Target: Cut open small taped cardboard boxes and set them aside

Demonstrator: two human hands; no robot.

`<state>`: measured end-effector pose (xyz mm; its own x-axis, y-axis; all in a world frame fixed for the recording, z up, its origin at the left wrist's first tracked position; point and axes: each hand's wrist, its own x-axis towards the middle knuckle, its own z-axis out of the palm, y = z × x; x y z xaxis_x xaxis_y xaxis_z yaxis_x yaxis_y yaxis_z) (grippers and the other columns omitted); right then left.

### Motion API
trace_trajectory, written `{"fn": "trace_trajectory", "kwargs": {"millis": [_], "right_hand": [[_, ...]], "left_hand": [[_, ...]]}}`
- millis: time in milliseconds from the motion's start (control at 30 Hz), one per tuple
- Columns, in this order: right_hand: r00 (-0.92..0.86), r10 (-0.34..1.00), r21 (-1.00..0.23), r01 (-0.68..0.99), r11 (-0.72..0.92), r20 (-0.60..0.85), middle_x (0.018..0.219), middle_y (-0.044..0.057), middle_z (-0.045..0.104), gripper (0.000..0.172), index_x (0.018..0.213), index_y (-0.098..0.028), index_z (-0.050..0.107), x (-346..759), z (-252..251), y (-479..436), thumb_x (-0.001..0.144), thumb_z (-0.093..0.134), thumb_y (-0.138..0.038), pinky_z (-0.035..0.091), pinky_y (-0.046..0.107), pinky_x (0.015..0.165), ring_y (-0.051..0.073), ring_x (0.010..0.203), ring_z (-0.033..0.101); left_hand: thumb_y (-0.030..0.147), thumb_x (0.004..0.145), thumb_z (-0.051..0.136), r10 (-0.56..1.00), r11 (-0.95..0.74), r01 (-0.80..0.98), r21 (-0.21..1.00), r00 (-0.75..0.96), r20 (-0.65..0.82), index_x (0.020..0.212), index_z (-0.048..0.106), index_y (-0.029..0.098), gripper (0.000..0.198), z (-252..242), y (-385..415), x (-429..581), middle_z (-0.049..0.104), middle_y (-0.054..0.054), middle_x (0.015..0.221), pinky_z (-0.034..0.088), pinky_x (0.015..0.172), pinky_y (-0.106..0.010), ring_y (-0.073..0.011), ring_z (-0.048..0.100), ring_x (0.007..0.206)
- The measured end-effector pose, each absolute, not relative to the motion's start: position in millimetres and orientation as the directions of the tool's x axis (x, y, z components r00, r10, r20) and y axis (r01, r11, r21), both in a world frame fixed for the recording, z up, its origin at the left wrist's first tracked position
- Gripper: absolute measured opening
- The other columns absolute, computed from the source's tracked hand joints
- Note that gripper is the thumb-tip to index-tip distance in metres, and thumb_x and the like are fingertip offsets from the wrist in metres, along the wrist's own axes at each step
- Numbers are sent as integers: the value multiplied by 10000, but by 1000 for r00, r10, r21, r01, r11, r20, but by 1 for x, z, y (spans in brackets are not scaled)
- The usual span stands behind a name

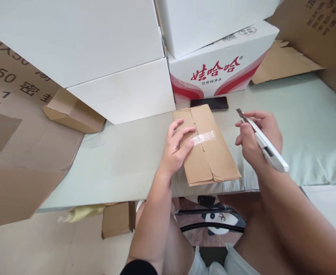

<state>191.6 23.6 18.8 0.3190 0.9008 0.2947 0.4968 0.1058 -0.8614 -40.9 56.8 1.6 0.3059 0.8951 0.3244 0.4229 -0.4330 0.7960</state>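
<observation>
A flattened brown cardboard box (210,152) lies on the pale green table (122,160), its seam held by a strip of clear tape (204,137). My left hand (177,147) rests on the box's left side, fingers spread flat, fingertips touching the tape. My right hand (256,135) hovers just right of the box, closed around a white utility knife (263,143) with its blade end pointing up and left, near the box's upper right corner.
A dark phone (209,103) lies behind the box. Large white boxes (104,57) and a red-and-white printed carton (222,65) stand at the back. Brown cardboard sheets (18,133) lean at left and back right. A stool with a panda cushion (218,219) is below the table.
</observation>
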Motion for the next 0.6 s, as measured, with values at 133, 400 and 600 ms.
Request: {"fn": "trace_trajectory", "kwargs": {"millis": [133,400,600], "right_hand": [[332,938,-977,212,29,100,1053,73,758,304,1121,-230,614,190,16,30,873,531,-385,434,304,501,129,532,615],[155,986,-730,681,-57,67,935,82,761,241,984,-224,704,192,-3,42,841,529,-310,478,345,656,232,753,675],[-82,995,-510,859,43,-53,1286,91,714,430,1299,-269,674,203,-19,49,917,484,-219,501,370,777,285,1043,691]], "left_hand": [[584,974,522,890,-441,413,797,318,327,1233,674,269,435,3,58,-41,459,-110,1516,325,1256,-529,-319,367,1514],[651,962,505,899,-419,399,815,311,310,1236,667,271,496,3,58,-43,438,-111,1523,318,1261,-528,-318,354,1523],[666,950,520,904,-407,378,832,300,306,1232,665,282,498,1,58,-49,427,-103,1530,314,1265,-519,-310,338,1532]]}}
